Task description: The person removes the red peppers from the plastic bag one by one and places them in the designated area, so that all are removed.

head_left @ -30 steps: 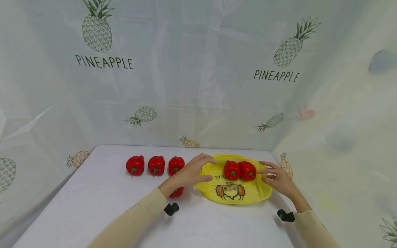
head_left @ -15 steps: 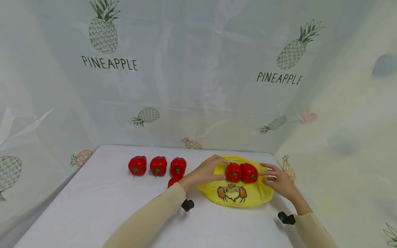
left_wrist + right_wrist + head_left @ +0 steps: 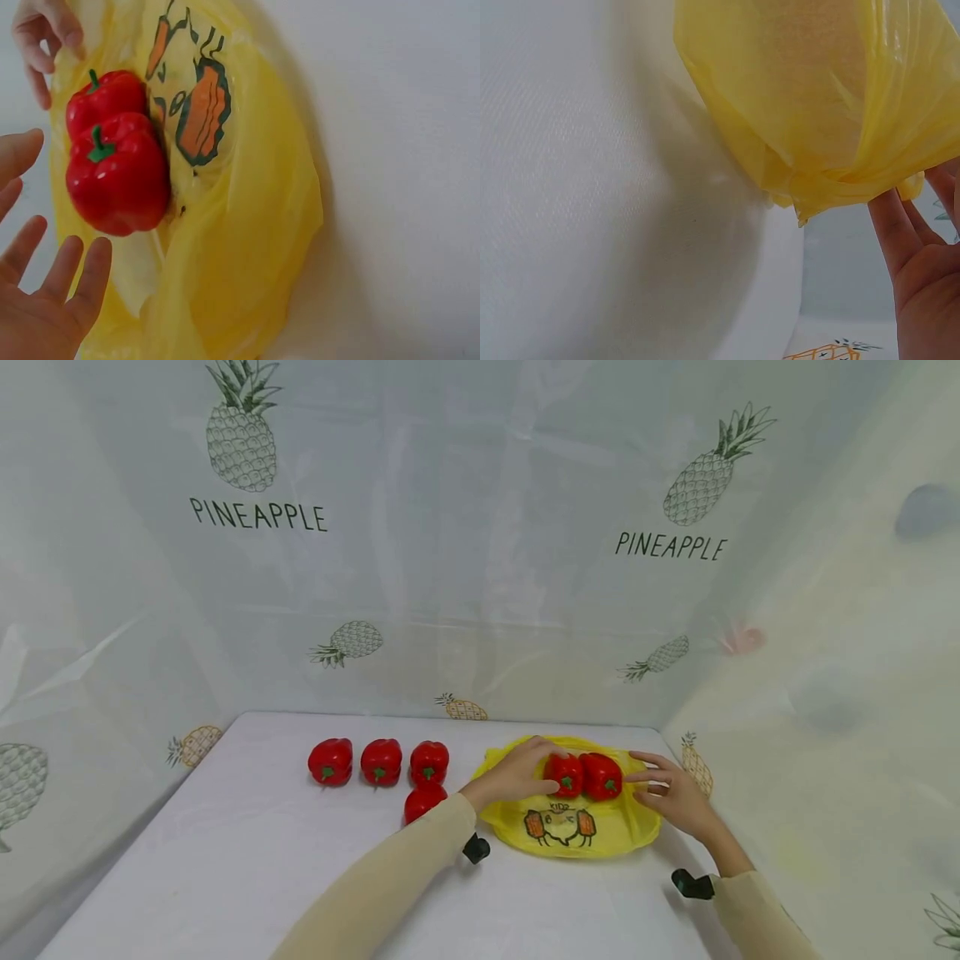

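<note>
Two glossy red bell peppers with green stems lie side by side on the yellow plastic bag [image 3: 555, 843], the left pepper [image 3: 567, 777] touching the right pepper [image 3: 602, 777]. My left hand [image 3: 517, 774] reaches over the bag to the left pepper, with thumb and fingertips spread at its near side. In the left wrist view there is a small gap between these fingers and the nearer pepper [image 3: 118, 184]. At the bag's right edge is my right hand [image 3: 675, 795], its fingers stretched out. The right wrist view has these fingers [image 3: 891, 232] against the bag's edge, partly hidden behind it.
Left of the bag, three bell peppers stand in a row: one at the left [image 3: 330, 762], a middle one [image 3: 381, 762] and a right one [image 3: 429, 763]. Another bell pepper [image 3: 424, 802] sits in front, partly behind the left sleeve. A pineapple-print sheet [image 3: 480, 568] hangs behind the white table [image 3: 247, 843].
My left hand has moved right across the bag, up to the left pepper on it. The right hand has stayed at the bag's right edge. The view has shifted slightly.
</note>
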{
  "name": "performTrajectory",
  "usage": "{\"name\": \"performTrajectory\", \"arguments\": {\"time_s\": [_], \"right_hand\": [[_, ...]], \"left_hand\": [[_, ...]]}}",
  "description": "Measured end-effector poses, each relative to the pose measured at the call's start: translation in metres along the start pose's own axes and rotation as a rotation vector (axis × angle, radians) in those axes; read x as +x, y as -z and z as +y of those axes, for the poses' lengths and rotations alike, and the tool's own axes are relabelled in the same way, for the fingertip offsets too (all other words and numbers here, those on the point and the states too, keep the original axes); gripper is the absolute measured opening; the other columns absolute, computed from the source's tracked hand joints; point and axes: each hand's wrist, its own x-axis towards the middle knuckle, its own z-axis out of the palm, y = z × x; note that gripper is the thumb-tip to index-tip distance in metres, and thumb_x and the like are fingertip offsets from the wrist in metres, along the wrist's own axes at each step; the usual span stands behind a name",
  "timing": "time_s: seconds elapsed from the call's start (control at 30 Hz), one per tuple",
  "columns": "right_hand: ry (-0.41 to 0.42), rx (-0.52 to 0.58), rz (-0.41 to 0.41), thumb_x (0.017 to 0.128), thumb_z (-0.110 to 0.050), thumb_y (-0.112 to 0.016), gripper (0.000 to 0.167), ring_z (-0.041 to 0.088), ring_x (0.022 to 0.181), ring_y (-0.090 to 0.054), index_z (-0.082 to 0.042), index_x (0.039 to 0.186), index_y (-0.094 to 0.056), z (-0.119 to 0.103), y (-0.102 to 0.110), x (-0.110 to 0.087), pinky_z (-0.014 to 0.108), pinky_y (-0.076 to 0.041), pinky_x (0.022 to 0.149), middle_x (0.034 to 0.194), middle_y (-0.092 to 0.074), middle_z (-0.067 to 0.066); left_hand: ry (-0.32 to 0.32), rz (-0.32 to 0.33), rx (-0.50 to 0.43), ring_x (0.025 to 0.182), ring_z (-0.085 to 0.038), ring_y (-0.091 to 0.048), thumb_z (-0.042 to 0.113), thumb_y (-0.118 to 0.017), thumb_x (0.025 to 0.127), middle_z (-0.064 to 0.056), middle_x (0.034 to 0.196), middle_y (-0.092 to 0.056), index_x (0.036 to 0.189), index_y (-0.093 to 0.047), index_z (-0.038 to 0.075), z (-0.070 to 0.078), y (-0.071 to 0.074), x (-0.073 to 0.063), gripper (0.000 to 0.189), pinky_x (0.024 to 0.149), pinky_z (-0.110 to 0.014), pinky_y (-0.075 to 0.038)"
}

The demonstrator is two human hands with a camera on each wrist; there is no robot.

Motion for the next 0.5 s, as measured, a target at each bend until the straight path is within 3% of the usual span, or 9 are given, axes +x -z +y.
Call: {"name": "performTrajectory", "arguments": {"time_s": [0.1,0.23,0.5], "right_hand": [[-0.012,-0.006,0.000,0.091,0.004,-0.080,0.025,0.049,0.134,-0.056,-0.010,0.113,-0.082,0.001,0.000,0.001,0.047,-0.060,0.094,0.154,-0.054,0.018],[-0.018,-0.008,-0.001,0.091,0.003,-0.080,0.025,0.049,0.133,-0.057,-0.010,0.113,-0.082,0.003,-0.001,0.001,0.045,-0.061,0.094,0.154,-0.054,0.018],[-0.001,0.003,0.005,0.091,0.003,-0.080,0.025,0.049,0.133,-0.058,-0.010,0.113,-0.082,0.003,0.000,0.001,0.044,-0.061,0.093,0.154,-0.055,0.018]], "left_hand": [[0.006,0.000,-0.009,0.145,-0.021,-0.046,0.024,-0.075,0.102,0.002,0.155,-0.050,0.149,-0.058,0.022,-0.003,-0.008,0.007,0.050,0.121,-0.044,-0.041],[0.059,-0.005,-0.014,0.147,-0.022,-0.043,0.026,-0.074,0.102,0.004,0.157,-0.048,0.153,-0.056,0.025,-0.004,-0.017,0.014,0.054,0.121,-0.045,-0.042],[0.113,-0.019,-0.030,0.153,-0.028,-0.034,0.026,-0.073,0.103,0.006,0.166,-0.040,0.158,-0.051,0.029,-0.008,-0.025,0.024,0.059,0.121,-0.052,-0.040]]}}
